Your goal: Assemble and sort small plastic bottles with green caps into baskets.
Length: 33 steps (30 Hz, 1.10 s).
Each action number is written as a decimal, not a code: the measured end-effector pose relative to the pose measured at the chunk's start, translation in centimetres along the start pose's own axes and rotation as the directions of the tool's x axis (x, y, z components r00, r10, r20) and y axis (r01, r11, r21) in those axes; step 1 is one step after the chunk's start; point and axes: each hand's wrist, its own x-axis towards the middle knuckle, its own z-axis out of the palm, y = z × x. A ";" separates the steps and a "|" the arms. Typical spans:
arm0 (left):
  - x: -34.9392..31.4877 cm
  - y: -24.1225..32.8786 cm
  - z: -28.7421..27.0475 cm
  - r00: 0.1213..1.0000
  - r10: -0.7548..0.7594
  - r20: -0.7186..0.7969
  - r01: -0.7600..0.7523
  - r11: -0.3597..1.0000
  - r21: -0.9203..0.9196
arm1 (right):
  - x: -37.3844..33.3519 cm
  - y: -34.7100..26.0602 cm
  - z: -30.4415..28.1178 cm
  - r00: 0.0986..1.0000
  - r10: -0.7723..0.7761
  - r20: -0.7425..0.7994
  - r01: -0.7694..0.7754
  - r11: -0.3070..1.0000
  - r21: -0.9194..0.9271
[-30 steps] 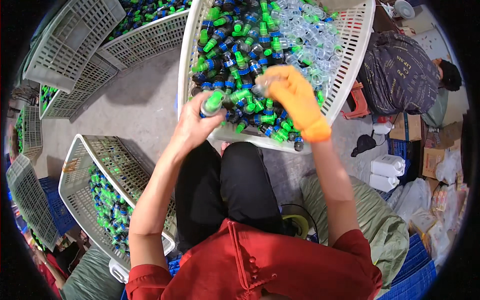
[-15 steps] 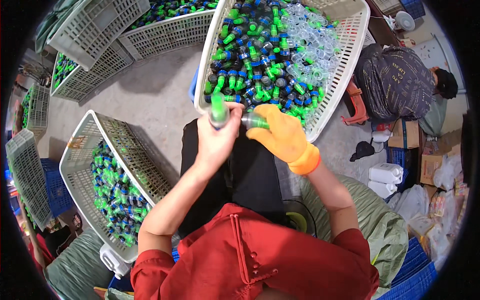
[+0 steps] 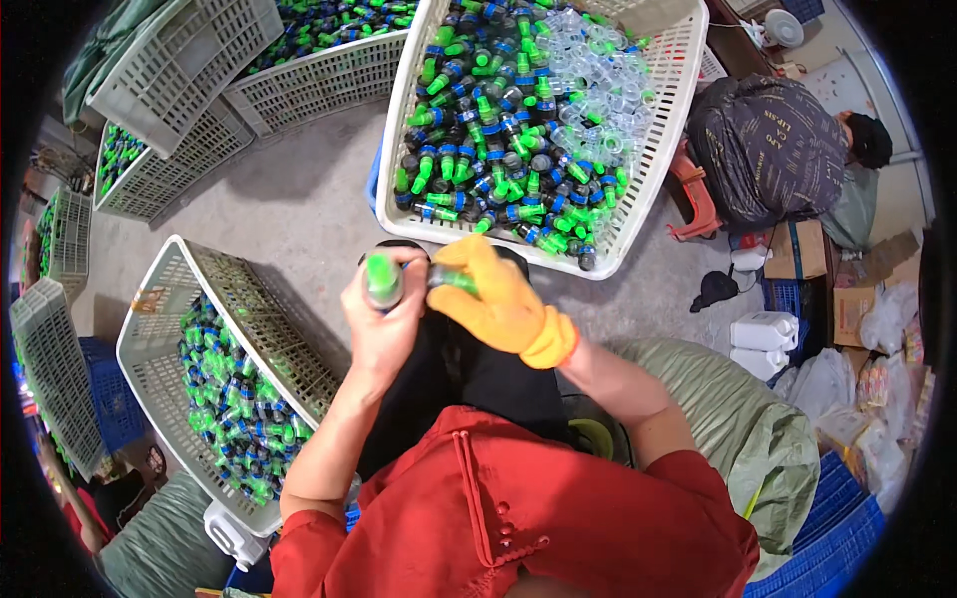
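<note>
My bare left hand [image 3: 382, 324] is closed around a small plastic piece with a green tip and a clear cover [image 3: 383, 279], held upright. In its orange glove, my right hand [image 3: 498, 304] pinches a second small piece, dark and green [image 3: 455, 280], lying sideways toward the left hand. Both pieces are blurred, and I cannot tell whether they touch. Ahead of my hands stands a white crate [image 3: 424, 227] full of green, blue and black pieces, with loose clear covers [image 3: 603, 85] heaped at its right. At my left, a tilted white crate [image 3: 150, 339] holds similar pieces with clear covers.
More crates [image 3: 319, 92] of such pieces stand at the back left. A red stool [image 3: 698, 194] is beside a person in a dark printed top [image 3: 768, 149] at the right. White jugs [image 3: 763, 332] and cardboard boxes [image 3: 796, 249] sit further right, above a green sack [image 3: 708, 409].
Both hands have moved left and toward me, away from the far crate's rim, still holding their pieces. The view has shifted slightly.
</note>
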 end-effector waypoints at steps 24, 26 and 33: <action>23.4 -7.3 10.2 0.952 0.163 0.258 -0.285 0.172 0.943 | 4.9 20.8 -14.1 0.956 -0.058 -0.286 -0.196 0.597 -0.778; 23.3 -7.9 10.2 0.933 0.212 0.289 -0.334 0.219 0.917 | 4.8 20.5 -14.1 0.928 0.013 -0.372 -0.267 0.720 -0.641; 20.5 -9.1 8.6 0.834 0.407 0.372 -0.496 0.259 0.829 | 2.5 14.7 -12.9 0.881 0.271 -0.387 -0.390 0.879 -0.273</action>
